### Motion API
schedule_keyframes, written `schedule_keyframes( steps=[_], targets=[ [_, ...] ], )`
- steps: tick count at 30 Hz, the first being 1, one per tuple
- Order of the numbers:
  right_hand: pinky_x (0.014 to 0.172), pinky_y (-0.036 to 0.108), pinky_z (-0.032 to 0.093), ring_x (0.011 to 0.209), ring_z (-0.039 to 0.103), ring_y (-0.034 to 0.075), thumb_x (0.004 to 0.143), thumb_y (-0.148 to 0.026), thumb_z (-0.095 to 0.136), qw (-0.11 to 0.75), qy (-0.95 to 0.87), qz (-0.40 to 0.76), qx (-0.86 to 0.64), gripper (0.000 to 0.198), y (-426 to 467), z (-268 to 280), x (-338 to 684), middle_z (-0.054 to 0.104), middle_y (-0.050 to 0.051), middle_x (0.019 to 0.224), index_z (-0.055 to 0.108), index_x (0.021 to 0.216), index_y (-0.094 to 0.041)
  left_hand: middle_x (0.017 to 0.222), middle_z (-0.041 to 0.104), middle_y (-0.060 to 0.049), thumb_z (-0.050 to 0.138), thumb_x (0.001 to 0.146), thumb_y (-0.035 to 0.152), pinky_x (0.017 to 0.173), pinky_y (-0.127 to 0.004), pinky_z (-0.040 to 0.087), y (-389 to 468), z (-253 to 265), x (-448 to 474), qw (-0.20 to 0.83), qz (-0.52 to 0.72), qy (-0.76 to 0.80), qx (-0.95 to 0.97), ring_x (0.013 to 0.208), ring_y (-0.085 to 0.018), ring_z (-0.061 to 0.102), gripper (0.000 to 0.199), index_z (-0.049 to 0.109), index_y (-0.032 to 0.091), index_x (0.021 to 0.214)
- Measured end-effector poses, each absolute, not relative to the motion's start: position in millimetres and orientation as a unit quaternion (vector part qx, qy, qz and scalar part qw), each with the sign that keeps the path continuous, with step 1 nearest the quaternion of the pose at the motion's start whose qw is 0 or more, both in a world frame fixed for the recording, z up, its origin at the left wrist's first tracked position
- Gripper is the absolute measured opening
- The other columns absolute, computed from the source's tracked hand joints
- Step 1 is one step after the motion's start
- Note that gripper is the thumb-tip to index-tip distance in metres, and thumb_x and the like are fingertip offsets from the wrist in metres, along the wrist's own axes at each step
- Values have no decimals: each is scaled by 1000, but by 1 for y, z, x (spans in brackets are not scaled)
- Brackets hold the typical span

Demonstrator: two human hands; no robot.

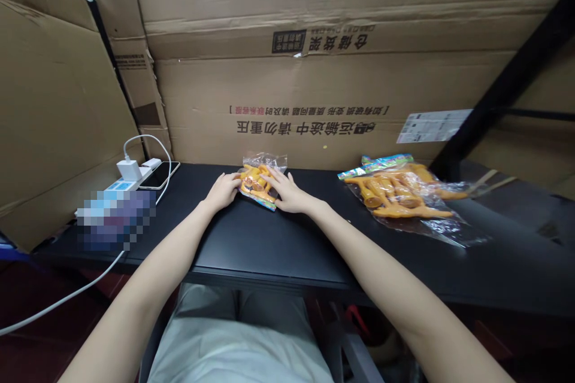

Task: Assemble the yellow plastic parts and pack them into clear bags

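The small clear bag of orange plastic pieces (255,181) lies flat between the two hands, its pieces inside. The left hand (222,191) has curved fingers against one edge — whether they pinch it, I cannot tell — while the right hand (290,192) spreads its fingers over the other. Well right of those fingers sits a larger heap of bagged orange pieces (398,194), untouched. Beneath the fingers is a black tabletop (269,245); beyond them, printed cardboard (291,87); to their left, a phone (157,176).

Left hand (223,190), right hand (291,192) touching small bag (254,180), larger bag (399,192) apart
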State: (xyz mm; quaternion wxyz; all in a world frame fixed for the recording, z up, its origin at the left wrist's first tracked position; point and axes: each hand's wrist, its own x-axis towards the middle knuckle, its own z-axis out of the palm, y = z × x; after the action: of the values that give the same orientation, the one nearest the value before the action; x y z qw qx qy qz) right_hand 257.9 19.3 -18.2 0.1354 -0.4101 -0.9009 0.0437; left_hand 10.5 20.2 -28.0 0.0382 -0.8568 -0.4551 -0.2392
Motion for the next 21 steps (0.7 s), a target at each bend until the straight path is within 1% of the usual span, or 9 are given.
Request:
schedule_keyframes(
  steps=[3, 6, 8, 10, 12, 13, 16, 19, 21],
  targets=[
    [108, 64, 6, 144, -3, 29, 78, -15, 50, 128, -917, 33, -375, 82, 14, -11, 257, -2, 7, 158, 13, 149, -33, 121, 62, -8, 47, 75, 4, 102, -45, 39, 25, -29, 8, 32, -291, -435, -851, 112, -22, 56, 25, 63, 19, 86],
    [107, 65, 7, 143, -3, 31, 78, -18, 55, 109, -916, 53, -383, 88, 12, -8, 262, -5, 5, 158, 7, 149, -37, 109, 67, -7, 48, 73, 2, 93, -34, 46, 28, -28, 7, 17, -344, -412, -844, 104, -19, 61, 25, 63, 19, 82],
    [107, 65, 10, 143, -3, 34, 76, -23, 61, 85, -916, 67, -387, 93, 9, -6, 261, -5, 5, 157, 5, 149, -38, 102, 70, -6, 48, 73, 2, 89, -30, 47, 28, -27, 8, 12, -364, -410, -836, 99, -19, 63, 24, 64, 19, 80],
    [107, 64, 11, 143, -1, 34, 76, -29, 65, 76, -921, 59, -377, 91, 5, -5, 256, -2, 6, 157, 10, 149, -37, 97, 71, -4, 49, 75, 4, 85, -28, 48, 26, -26, 9, 13, -368, -418, -830, 94, -18, 65, 24, 65, 21, 80],
    [109, 62, 11, 143, 5, 32, 80, -31, 62, 96, -928, 18, -360, 79, 1, -4, 248, 9, 6, 157, 21, 148, -34, 95, 72, -3, 50, 77, 6, 80, -26, 48, 25, -25, 9, 20, -365, -427, -827, 87, -17, 67, 23, 66, 22, 82],
    [110, 60, 13, 143, 10, 30, 83, -28, 59, 112, -929, -7, -352, 71, 0, -3, 245, 16, 6, 155, 27, 146, -33, 93, 72, -3, 51, 77, 7, 79, -26, 47, 24, -25, 10, 26, -364, -433, -824, 84, -17, 67, 22, 66, 22, 83],
    [109, 54, 24, 137, 33, 25, 87, -19, 51, 163, -925, -73, -335, 52, -1, -1, 240, 41, 7, 145, 46, 137, -29, 89, 73, -2, 53, 80, 10, 75, -26, 46, 21, -23, 11, 51, -369, -451, -811, 78, -17, 67, 20, 67, 22, 84],
    [105, 53, 34, 125, 49, 23, 90, -18, 46, 226, -896, -126, -360, 37, 1, 1, 243, 58, 6, 130, 61, 122, -28, 94, 73, -2, 53, 81, 11, 77, -28, 46, 19, -19, 13, 78, -389, -460, -794, 82, -18, 67, 19, 67, 23, 88],
    [102, 51, 39, 116, 57, 23, 90, -18, 45, 264, -870, -158, -386, 32, 3, 1, 247, 65, 6, 120, 67, 113, -26, 100, 72, -3, 53, 82, 12, 80, -30, 46, 18, -17, 13, 90, -406, -457, -786, 88, -19, 66, 19, 67, 22, 90]
  ],
)
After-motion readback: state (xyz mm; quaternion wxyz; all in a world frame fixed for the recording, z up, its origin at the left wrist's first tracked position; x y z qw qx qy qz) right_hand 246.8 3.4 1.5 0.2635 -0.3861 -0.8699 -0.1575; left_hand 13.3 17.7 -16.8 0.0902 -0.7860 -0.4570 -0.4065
